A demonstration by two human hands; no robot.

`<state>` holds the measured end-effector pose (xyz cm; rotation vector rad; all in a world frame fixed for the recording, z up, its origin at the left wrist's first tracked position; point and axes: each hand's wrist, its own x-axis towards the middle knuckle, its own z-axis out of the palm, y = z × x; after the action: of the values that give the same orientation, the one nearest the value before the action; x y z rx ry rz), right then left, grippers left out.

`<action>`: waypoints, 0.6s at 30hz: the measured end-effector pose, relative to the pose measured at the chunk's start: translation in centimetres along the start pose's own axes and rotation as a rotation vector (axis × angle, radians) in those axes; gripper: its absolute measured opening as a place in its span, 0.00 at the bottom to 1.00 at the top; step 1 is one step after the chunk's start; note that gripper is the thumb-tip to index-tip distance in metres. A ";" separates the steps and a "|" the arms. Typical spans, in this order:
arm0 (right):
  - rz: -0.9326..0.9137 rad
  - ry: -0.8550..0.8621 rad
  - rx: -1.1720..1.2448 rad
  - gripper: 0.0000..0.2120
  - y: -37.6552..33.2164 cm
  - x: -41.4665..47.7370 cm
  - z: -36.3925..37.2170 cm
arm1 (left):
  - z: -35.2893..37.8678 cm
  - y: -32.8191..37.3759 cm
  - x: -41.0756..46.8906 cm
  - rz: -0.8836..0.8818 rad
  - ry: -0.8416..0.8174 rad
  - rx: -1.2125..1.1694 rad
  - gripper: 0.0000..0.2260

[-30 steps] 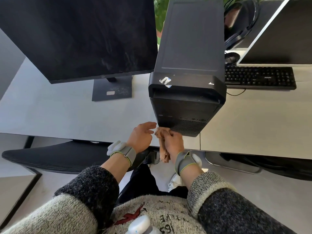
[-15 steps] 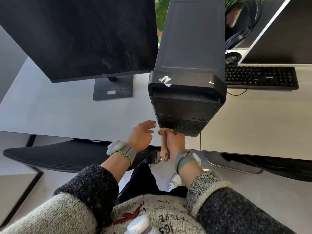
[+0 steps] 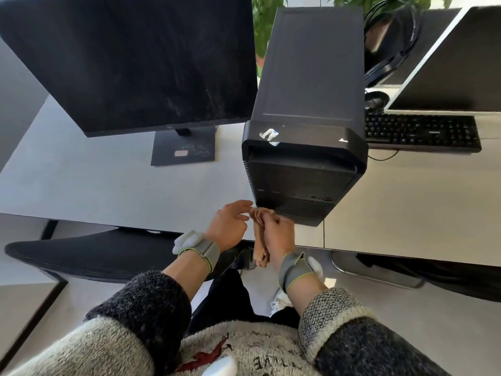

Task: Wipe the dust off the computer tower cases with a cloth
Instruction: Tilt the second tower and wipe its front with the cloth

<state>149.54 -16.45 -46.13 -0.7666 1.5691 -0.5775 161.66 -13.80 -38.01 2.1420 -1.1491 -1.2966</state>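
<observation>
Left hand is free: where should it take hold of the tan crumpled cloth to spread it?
Pinch the tuft of tan crumpled cloth above the right hand, coming from the left, where the left hand is open; the tail below hangs bunched against the right wrist.

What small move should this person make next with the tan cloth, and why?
Probably the left hand should pinch the upper end of the crumpled tan cloth and spread it flat. The right hand grips it in a bunch near the lower front of the black computer tower case, its tail hanging below the edge of the grey desk; a bunch wipes poorly.
</observation>
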 end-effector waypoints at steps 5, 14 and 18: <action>0.066 0.006 -0.166 0.11 1.0 1.6 0.5 | -0.1 0.0 -0.2 -0.004 -0.001 -0.001 0.32; 0.040 0.075 -0.062 0.14 1.2 1.2 0.9 | 0.0 0.1 -0.2 -0.013 -0.011 0.028 0.31; 0.055 0.071 -0.102 0.12 2.0 1.9 0.4 | 0.1 0.0 -0.1 -0.014 -0.016 0.025 0.31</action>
<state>149.59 -16.54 -48.94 -0.7836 1.6902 -0.4924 161.57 -13.74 -37.95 2.1650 -1.1648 -1.3144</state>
